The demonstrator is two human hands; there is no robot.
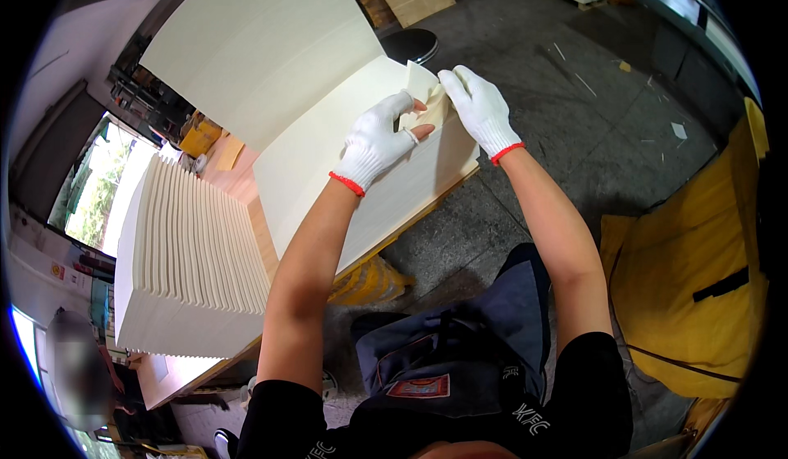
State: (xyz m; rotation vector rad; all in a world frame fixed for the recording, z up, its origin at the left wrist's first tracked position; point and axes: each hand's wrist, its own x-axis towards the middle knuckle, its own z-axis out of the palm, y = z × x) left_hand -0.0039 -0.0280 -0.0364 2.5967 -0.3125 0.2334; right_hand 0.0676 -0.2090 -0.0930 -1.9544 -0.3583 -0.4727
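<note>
Both my hands wear white knit gloves with red cuffs and meet at the far right corner of a long cream board piece [328, 130] on the bench. Between them is a crumpled cream paper-like strip [435, 106]. The bare thumb and fingertip of my left hand [376, 139] close on the strip's left side. My right hand [480, 110] bends its fingers over the strip's right edge at the corner; its fingertips are partly hidden. A tall cream panel [263, 40] rises behind the board piece.
A thick stack of cream boards [189, 245] stands on the wooden bench [264, 229] at the left. A round black stool [410, 46] is beyond the corner. Yellow fabric [681, 295] hangs at the right. Scraps lie on the grey floor [574, 130]. A person [82, 369] is at the lower left.
</note>
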